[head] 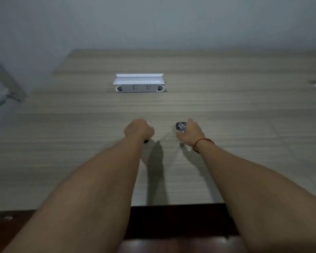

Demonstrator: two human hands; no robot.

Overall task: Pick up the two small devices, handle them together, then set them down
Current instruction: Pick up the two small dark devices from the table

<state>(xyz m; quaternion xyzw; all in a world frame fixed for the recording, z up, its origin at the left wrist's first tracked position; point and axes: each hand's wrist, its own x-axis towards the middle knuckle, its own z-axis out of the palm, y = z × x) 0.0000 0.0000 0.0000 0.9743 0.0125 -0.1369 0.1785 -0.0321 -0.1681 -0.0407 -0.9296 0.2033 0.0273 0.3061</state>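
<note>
Broadly, your wood-grain surface (pixel 226 99) fills the view, with a white socket box (pixel 139 84), lid raised, far from you near the middle. Your two forearms reach out side by side over the near part. Your left hand (pixel 139 130) is closed in a fist around a dark device (pixel 146 141), only its near tip showing below the wrist. Your right hand (pixel 190 132), a red string (pixel 202 142) on its wrist, grips a dark, shiny device (pixel 180 126) at its left side.

Pale grey wall (pixel 153 21), wood-grain table (pixel 226 99), dim light
</note>
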